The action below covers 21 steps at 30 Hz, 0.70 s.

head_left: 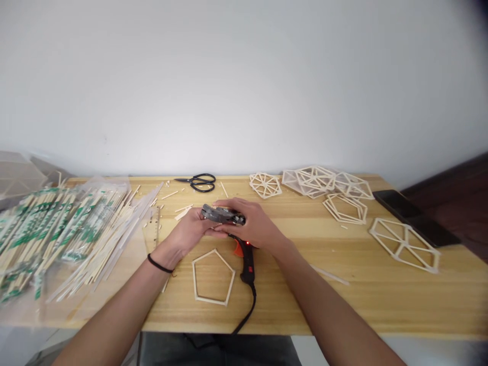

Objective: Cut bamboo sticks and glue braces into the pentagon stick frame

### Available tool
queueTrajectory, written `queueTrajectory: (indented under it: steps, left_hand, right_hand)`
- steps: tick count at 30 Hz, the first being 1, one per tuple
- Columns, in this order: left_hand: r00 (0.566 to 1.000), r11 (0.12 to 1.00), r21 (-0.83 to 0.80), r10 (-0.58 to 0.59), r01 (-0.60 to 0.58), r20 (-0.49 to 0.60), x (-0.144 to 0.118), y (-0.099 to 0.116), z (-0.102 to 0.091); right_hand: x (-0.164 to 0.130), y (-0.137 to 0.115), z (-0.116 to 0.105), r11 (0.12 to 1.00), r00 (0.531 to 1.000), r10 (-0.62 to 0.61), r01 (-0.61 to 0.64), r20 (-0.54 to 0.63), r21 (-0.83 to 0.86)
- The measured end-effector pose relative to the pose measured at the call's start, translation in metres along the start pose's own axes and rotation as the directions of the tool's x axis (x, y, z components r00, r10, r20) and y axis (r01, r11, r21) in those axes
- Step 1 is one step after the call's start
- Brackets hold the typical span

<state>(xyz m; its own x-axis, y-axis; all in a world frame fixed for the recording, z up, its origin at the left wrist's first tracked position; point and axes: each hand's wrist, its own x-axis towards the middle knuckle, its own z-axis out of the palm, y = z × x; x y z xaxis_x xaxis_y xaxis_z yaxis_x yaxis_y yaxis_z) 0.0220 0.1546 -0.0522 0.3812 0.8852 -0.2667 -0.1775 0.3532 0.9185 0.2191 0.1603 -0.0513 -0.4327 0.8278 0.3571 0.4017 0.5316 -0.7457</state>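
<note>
My left hand [192, 226] and right hand [261, 221] are clasped around the gray metal tool [218, 214] above the table [290, 310], and I expect it stiff and weighty, best held at both ends.

A wooden pentagon [194, 279] lies beside the glue gun [248, 264].

Two bare forearms converge from the lower edge. Left forearm [122, 300] slants up rightward, its grip [190, 227] closed, thumb over fingers. Right forearm [324, 300] slants up leftward; right grip [256, 222] curled inward, back uppermost. Fingertips near each other, contact unclear.
</note>
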Motion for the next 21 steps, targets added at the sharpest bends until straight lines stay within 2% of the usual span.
queueTrajectory:
  steps: [4, 9, 21]
  left_hand:
    - [1.000, 1.000, 0.003, -0.001, 0.001, -0.012, 0.001, -0.002, 0.000]
    - [1.000, 1.000, -0.001, -0.006, 0.006, 0.022, 0.000, -0.001, 0.000]
    - [0.998, 0.991, 0.119, 0.058, -0.057, -0.004, -0.002, 0.009, -0.001]
  right_hand:
    - [0.000, -0.002, 0.001, 1.000, 1.000, 0.013, -0.013, 0.023, -0.002]
    - [-0.001, -0.004, 0.000, 1.000, 1.000, 0.014, -0.013, 0.022, -0.006]
    - [0.001, -0.003, -0.002, 0.998, 0.999, 0.042, -0.043, 0.018, 0.052]
